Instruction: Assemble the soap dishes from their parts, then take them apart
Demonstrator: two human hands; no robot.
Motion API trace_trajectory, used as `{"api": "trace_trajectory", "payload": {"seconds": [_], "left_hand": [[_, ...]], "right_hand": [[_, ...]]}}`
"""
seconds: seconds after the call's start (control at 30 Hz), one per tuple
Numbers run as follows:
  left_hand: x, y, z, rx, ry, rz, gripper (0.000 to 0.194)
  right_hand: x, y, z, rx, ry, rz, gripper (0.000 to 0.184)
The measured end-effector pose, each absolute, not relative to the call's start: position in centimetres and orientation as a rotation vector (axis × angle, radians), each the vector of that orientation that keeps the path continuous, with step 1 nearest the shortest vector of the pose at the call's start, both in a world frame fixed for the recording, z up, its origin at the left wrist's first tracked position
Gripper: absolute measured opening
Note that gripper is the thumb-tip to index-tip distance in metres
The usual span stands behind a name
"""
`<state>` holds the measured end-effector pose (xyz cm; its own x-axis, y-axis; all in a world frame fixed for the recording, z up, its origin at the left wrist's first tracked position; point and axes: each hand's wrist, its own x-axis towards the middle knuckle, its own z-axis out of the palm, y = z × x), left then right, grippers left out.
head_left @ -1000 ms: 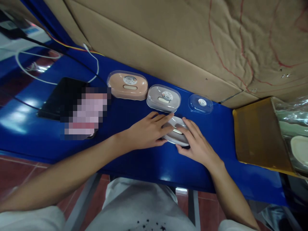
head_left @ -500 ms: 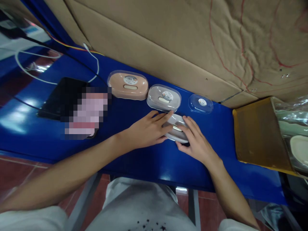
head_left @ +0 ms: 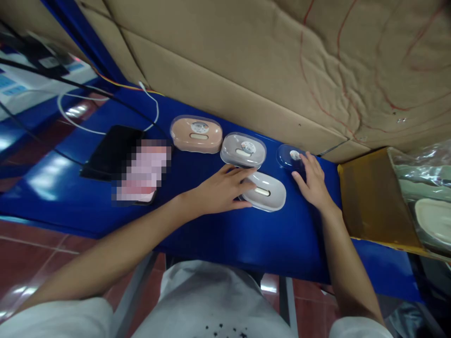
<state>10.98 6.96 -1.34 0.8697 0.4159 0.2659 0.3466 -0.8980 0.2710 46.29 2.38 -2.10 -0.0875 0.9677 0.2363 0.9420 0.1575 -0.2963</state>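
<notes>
A light grey oval plastic dish (head_left: 275,196), like a soap dish with a pale slot in its middle, lies uncovered on the blue table. My left hand (head_left: 225,191) grips its left end, thumb at the near edge and fingers over the far edge and top. To the right, my right hand (head_left: 313,182) has its fingers apart at a clear oval lid (head_left: 286,157) with a round sticker. Its fingertips reach the lid's right side; whether they touch it I cannot tell. Just behind the dish sits a grey dish under a clear lid (head_left: 243,149).
A peach dish with a clear lid (head_left: 183,136) stands farther left. A phone (head_left: 144,173) with a blurred screen leans by a black object (head_left: 105,155) and cables. On the right is a cardboard box (head_left: 373,197) holding wrapped plastic dishes. Brown cardboard (head_left: 218,70) lines the back.
My right hand has left the grey dish and moved right and away from me to the clear lid. My left hand stays on the dish. The view has shifted slightly.
</notes>
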Motion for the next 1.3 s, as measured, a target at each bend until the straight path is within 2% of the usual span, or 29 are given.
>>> {"api": "trace_trajectory", "payload": {"seconds": [0.23, 0.37, 0.53, 0.7, 0.8, 1.13, 1.3], "left_hand": [[11.0, 6.8, -1.4, 2.778, 0.602, 0.476, 0.055], [11.2, 6.3, -1.6, 2.732, 0.619, 0.518, 0.067], [11.5, 6.4, -1.7, 2.645, 0.662, 0.499, 0.063], [11.1, 7.2, -1.3, 2.457, 0.653, 0.467, 0.089], [10.8, 7.4, -0.9, 2.396, 0.618, 0.471, 0.098], [10.7, 7.3, -1.0, 2.324, 0.601, 0.507, 0.091], [10.7, 7.4, -1.3, 2.308, 0.594, 0.523, 0.088]], "right_hand": [[47.8, 1.9, -3.4, -1.915, -2.036, -0.093, 0.07], [47.7, 2.0, -3.3, -1.869, -2.014, 0.064, 0.079], [47.3, 1.9, -2.3, -1.728, -1.969, 0.158, 0.076], [44.7, -0.7, 0.3, -1.586, -2.023, 0.222, 0.074], [42.8, -1.8, 0.9, -1.511, -2.072, 0.247, 0.073], [40.7, -2.9, 0.7, -1.582, -2.295, 0.075, 0.078], [39.6, -3.2, 0.6, -1.565, -2.36, 0.091, 0.083]]}}
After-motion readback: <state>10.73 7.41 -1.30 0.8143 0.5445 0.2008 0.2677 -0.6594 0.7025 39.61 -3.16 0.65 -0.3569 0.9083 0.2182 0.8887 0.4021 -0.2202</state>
